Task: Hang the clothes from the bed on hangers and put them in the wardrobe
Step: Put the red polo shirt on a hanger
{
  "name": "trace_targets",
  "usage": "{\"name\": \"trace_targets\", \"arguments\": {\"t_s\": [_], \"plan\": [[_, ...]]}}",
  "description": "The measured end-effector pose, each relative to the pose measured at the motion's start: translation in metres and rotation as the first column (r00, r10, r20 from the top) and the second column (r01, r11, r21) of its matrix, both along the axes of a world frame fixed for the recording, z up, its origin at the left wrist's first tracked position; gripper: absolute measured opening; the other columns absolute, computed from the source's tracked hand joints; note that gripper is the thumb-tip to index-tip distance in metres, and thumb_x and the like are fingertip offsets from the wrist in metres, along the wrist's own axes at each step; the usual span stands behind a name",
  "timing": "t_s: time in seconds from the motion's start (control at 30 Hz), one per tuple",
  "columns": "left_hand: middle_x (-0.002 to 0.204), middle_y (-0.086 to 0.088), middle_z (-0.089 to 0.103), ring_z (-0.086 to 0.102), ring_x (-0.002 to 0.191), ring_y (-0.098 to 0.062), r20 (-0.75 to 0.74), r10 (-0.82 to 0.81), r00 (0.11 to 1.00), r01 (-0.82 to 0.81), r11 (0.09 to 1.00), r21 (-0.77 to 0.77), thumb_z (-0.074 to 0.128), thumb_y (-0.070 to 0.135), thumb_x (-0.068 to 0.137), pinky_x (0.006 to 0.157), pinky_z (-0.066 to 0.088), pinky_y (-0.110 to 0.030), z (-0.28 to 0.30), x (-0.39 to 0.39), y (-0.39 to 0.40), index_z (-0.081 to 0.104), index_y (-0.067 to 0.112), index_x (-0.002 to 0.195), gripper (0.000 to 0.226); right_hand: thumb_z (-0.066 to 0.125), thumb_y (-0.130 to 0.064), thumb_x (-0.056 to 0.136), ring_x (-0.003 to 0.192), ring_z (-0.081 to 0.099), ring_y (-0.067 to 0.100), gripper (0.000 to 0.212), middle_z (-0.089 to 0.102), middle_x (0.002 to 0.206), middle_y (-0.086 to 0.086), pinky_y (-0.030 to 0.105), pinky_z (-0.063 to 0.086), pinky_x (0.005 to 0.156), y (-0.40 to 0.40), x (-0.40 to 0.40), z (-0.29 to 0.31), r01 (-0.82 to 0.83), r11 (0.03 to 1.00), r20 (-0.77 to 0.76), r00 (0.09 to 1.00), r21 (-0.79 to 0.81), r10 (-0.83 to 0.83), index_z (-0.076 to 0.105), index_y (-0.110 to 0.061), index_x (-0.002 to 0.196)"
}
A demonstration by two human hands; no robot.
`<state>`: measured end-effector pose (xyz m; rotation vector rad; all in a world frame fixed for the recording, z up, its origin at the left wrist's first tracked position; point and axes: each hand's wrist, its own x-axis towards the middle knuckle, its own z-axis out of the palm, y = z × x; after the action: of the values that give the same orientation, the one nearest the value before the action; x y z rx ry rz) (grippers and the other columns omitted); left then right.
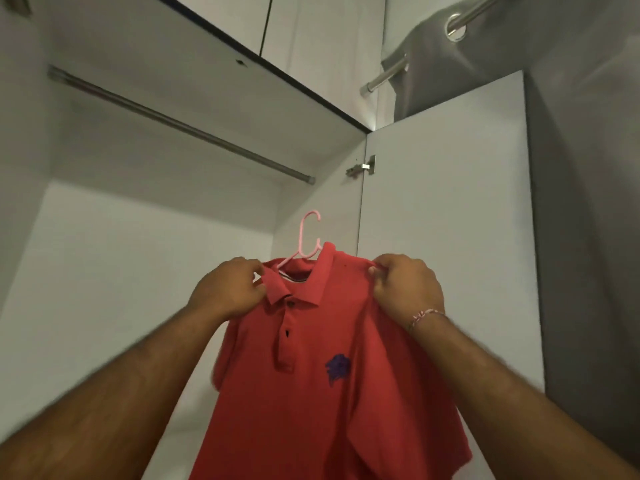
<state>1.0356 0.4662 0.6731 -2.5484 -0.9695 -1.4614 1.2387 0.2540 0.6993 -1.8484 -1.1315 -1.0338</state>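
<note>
A red polo shirt [322, 393] with a dark blue chest emblem hangs on a pink hanger [308, 237], whose hook sticks up above the collar. My left hand [228, 289] grips the shirt's left shoulder beside the collar. My right hand [405, 285] pinches the right shoulder. I hold the shirt up in front of the open wardrobe, well below its metal rail [180, 124]. The hanger's arms are hidden inside the shirt.
The wardrobe interior [121, 271] is white, with nothing on the rail. Its open door [446, 220] stands at the right, hinge [363, 167] at its inner edge. A grey curtain [571, 98] on a rod hangs behind the door. Upper cabinet doors [311, 29] sit above.
</note>
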Motion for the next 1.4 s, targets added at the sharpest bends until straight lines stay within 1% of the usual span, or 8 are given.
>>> {"name": "trace_targets", "arguments": {"t_s": [0.17, 0.43, 0.53, 0.73, 0.87, 0.93, 1.1, 1.4], "plan": [[0.112, 0.000, 0.064, 0.064, 0.102, -0.024, -0.140, 0.196, 0.970, -0.162, 0.961, 0.223, 0.054, 0.043, 0.092, 0.086, 0.058, -0.045, 0.033, 0.020, 0.012, 0.067, 0.028, 0.119, 0.034, 0.060, -0.033, 0.097, 0.101, 0.067, 0.041, 0.022, 0.073, 0.106, 0.013, 0.037, 0.053, 0.081, 0.049, 0.011, 0.034, 0.025, 0.997, -0.010, 1.000, 0.068, -0.024, 0.074, -0.021, 0.109], [0.119, -0.001, 0.067, 0.065, 0.104, -0.025, -0.091, 0.163, 0.982, -0.121, 0.928, 0.354, 0.054, 0.044, 0.092, 0.085, 0.055, -0.040, 0.068, 0.073, 0.111, 0.060, 0.029, 0.132, 0.043, 0.056, -0.029, 0.099, 0.097, 0.066, 0.039, 0.021, 0.072, 0.105, 0.012, 0.034, 0.044, 0.072, 0.169, 0.039, 0.066, 0.095, 0.991, 0.114, 0.988, 0.092, -0.105, 0.073, -0.022, 0.109], [0.120, 0.000, 0.067, 0.064, 0.106, -0.025, -0.094, 0.119, 0.988, -0.078, 0.930, 0.361, 0.054, 0.042, 0.091, 0.087, 0.056, -0.041, 0.086, 0.096, 0.156, 0.057, 0.029, 0.136, 0.047, 0.055, -0.029, 0.100, 0.096, 0.066, 0.037, 0.021, 0.071, 0.106, 0.011, 0.032, 0.041, 0.072, 0.219, 0.050, 0.087, 0.154, 0.984, 0.130, 0.978, 0.094, -0.166, 0.071, -0.021, 0.109], [0.125, 0.001, 0.067, 0.065, 0.110, -0.023, -0.088, 0.075, 0.993, -0.035, 0.919, 0.393, 0.055, 0.045, 0.092, 0.089, 0.057, -0.044, 0.117, 0.130, 0.235, 0.055, 0.028, 0.140, 0.051, 0.057, -0.029, 0.097, 0.101, 0.066, 0.039, 0.025, 0.070, 0.113, 0.014, 0.037, 0.048, 0.078, 0.303, 0.082, 0.132, 0.246, 0.962, 0.096, 0.962, 0.117, -0.257, 0.071, -0.018, 0.115], [0.108, 0.005, 0.065, 0.063, 0.096, -0.020, -0.074, 0.028, 0.997, 0.005, 0.910, 0.415, 0.056, 0.043, 0.094, 0.082, 0.056, -0.039, 0.131, 0.149, 0.272, 0.056, 0.030, 0.136, 0.044, 0.059, -0.027, 0.097, 0.102, 0.066, 0.038, 0.025, 0.070, 0.113, 0.014, 0.036, 0.046, 0.078, 0.345, 0.088, 0.156, 0.288, 0.951, 0.108, 0.948, 0.110, -0.299, 0.070, -0.016, 0.117], [0.107, 0.004, 0.067, 0.065, 0.095, -0.020, -0.058, 0.010, 0.998, 0.016, 0.903, 0.429, 0.055, 0.042, 0.094, 0.079, 0.055, -0.038, 0.138, 0.156, 0.287, 0.057, 0.030, 0.134, 0.042, 0.059, -0.025, 0.098, 0.103, 0.066, 0.037, 0.025, 0.069, 0.115, 0.014, 0.036, 0.046, 0.078, 0.363, 0.088, 0.170, 0.305, 0.946, 0.118, 0.941, 0.107, -0.317, 0.069, -0.015, 0.118], [0.103, 0.003, 0.067, 0.064, 0.090, -0.020, -0.043, 0.010, 0.999, 0.010, 0.893, 0.450, 0.054, 0.042, 0.091, 0.078, 0.057, -0.040, 0.143, 0.170, 0.317, 0.060, 0.025, 0.127, 0.040, 0.056, -0.022, 0.099, 0.106, 0.065, 0.038, 0.024, 0.067, 0.119, 0.015, 0.038, 0.045, 0.080, 0.393, 0.089, 0.199, 0.354, 0.927, 0.145, 0.918, 0.123, -0.370, 0.064, -0.012, 0.120], [0.110, 0.000, 0.068, 0.066, 0.099, -0.023, -0.021, -0.030, 0.999, 0.036, 0.872, 0.489, 0.056, 0.042, 0.090, 0.080, 0.055, -0.041, 0.145, 0.190, 0.336, 0.059, 0.023, 0.129, 0.042, 0.057, -0.022, 0.099, 0.112, 0.064, 0.042, 0.026, 0.065, 0.124, 0.020, 0.041, 0.051, 0.088, 0.407, 0.099, 0.230, 0.353, 0.906, 0.112, 0.916, 0.233, -0.386, 0.064, -0.009, 0.120]]}}
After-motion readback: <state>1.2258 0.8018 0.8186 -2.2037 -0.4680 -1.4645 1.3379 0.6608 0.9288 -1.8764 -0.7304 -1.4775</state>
